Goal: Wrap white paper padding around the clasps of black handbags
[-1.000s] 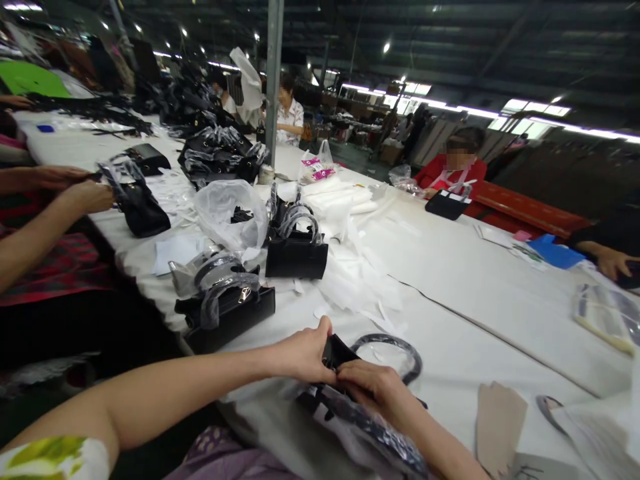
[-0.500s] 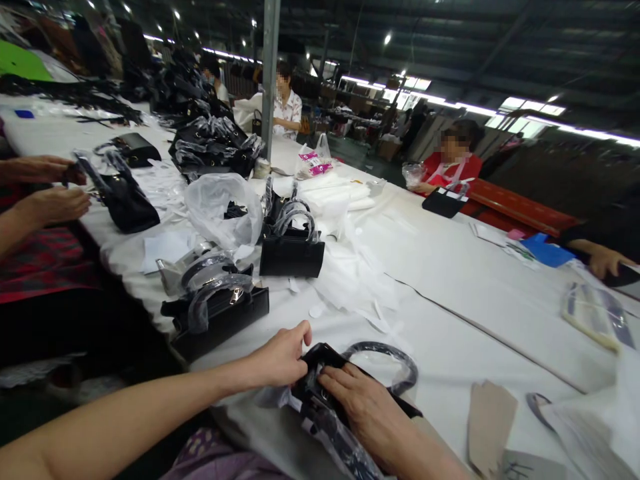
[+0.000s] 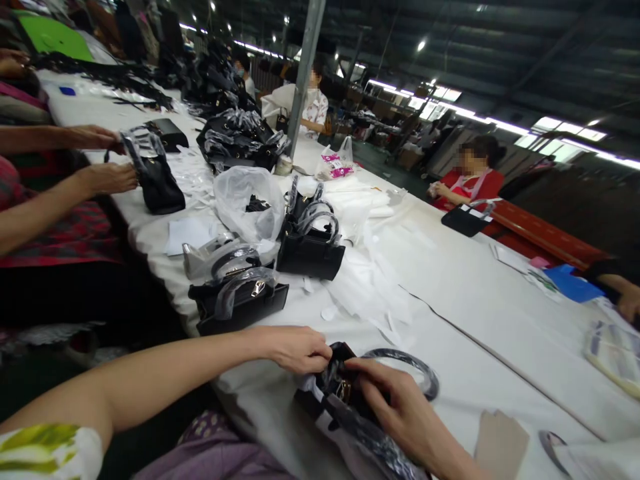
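A black handbag (image 3: 313, 402) with gold hardware lies at the near edge of the table, its mouth facing me. One plastic-wrapped handle (image 3: 428, 375) arches out on its far side; the other lies on the near side. My left hand (image 3: 303, 351) is closed, fingers bent and pinching the bag's left rim. From the right, my right hand (image 3: 395, 398) grips the edge of the mouth, with its index finger stretched toward the left fingertips and its thumb bent below. The ends of the fingers are partly hidden in the dark opening.
More black handbags (image 3: 311, 252) with wrapped handles stand to the left, beside a clear plastic bag (image 3: 249, 203). A co-worker's hands (image 3: 107, 179) work on another bag at far left. A beige card piece (image 3: 500, 443) lies at right. A metal post (image 3: 303, 80) rises behind.
My left index finger, raised before, is now bent down onto the rim. My right hand has drawn back from lying flat over the opening, uncovering gold hardware. The view has shifted.
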Motion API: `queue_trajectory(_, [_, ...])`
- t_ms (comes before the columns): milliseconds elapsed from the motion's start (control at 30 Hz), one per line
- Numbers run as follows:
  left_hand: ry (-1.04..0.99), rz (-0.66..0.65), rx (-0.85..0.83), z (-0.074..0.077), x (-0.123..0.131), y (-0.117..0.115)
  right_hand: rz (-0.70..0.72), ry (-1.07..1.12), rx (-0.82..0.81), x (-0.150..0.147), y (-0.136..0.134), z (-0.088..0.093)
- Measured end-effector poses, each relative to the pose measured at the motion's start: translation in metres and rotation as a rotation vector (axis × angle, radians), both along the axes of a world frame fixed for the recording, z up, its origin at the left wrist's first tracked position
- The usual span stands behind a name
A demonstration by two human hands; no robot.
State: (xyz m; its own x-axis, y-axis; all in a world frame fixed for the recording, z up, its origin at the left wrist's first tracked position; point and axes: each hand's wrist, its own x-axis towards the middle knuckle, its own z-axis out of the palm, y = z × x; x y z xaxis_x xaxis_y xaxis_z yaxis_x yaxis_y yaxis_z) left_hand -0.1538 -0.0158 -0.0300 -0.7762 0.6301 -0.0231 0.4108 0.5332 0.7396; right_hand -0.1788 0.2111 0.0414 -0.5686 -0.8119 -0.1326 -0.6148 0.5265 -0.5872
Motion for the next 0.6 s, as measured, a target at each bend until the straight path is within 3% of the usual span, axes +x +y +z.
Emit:
queue_trajectory(67, [-0.029,-0.068,0.024,0.0,-0.005,-0.004,0.024,0.066,0.048,0.009,-0.018,0.018])
queue_trajectory(133, [-0.056,-0.11,0.04,0.0,-0.01,-0.007,0.192,0.181,0.162,0.02,-0.041,0.023])
queue_trajectory(233, [-0.093,-0.143,0.05,-0.002,-0.017,-0.011,0.424,0.499,0.39,0.038,-0.072,0.001])
queue_trajectory(333, [-0.133,-0.17,0.061,-0.006,-0.02,-0.014,0.505,0.792,0.551,0.052,-0.087,-0.03])
queue_trajectory(433, [-0.141,-0.186,0.098,-0.012,-0.021,-0.016,0.6,0.924,0.584,0.061,-0.088,-0.041])
queue_trajectory(533, [-0.123,-0.191,0.139,-0.017,-0.02,-0.017,0.665,0.942,0.533,0.06,-0.084,-0.032])
queue_trajectory(600, [-0.112,-0.192,0.159,-0.017,-0.02,-0.018,0.619,0.907,0.48,0.054,-0.08,-0.021])
